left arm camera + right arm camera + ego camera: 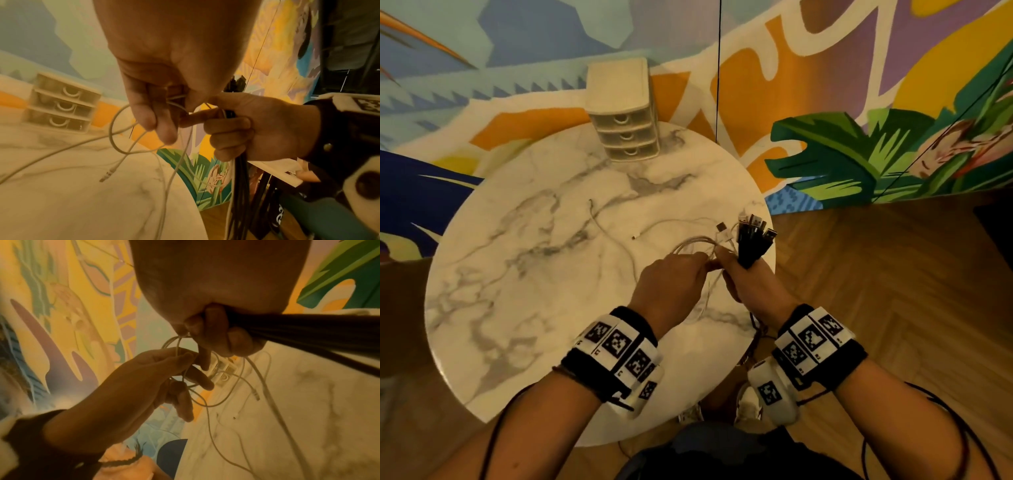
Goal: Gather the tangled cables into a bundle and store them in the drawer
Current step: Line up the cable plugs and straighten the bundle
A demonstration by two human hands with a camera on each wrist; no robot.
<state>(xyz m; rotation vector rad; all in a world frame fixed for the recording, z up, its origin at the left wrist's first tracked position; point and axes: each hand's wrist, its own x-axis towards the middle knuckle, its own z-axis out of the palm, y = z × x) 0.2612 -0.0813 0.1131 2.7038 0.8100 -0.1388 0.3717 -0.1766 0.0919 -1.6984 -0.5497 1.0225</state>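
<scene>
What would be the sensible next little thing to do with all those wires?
Probably draw the loose white cables in with the left hand and lay them against the black cables that the right hand grips. White strands trail across the marble table, and the drawer unit looks closed.

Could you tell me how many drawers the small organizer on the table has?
3. The organizer stands at the table's far edge, its drawers stacked: top drawer, middle drawer, bottom drawer. All are closed; none appear hidden.
</scene>
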